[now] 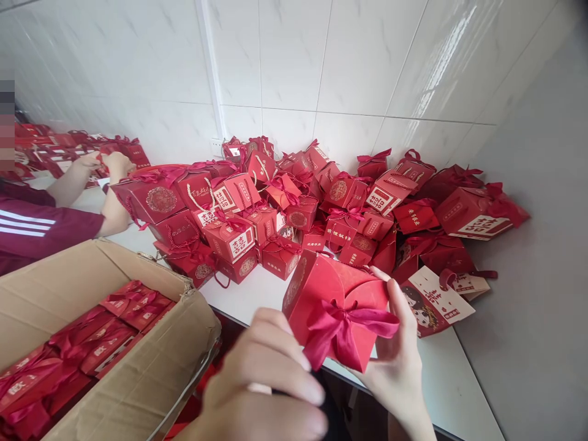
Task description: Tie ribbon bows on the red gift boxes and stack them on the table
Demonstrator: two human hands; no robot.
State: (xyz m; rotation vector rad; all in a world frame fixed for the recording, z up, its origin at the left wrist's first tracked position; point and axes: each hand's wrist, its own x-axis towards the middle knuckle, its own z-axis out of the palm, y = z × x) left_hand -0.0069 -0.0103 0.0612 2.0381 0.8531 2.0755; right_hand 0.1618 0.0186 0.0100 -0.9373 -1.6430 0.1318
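A red gift box (337,300) with a crimson satin bow (346,318) tied on its top is tilted toward me. My right hand (399,355) grips this box from its right side and from below, with the thumb along the right edge. In front of the box's lower left, my left hand (271,380) is close to the camera and blurred. Its fingers are loosely bent and a little apart, near the left tail of the bow, and I see nothing held in them. Whether the fingertips touch the ribbon I cannot tell.
Many similar red gift boxes (229,239) are heaped on the white table (459,392) against the tiled wall. A cardboard carton (151,349) at left holds more. Flat printed card bags (436,300) lie right. A co-worker's arm (117,208) reaches in at far left.
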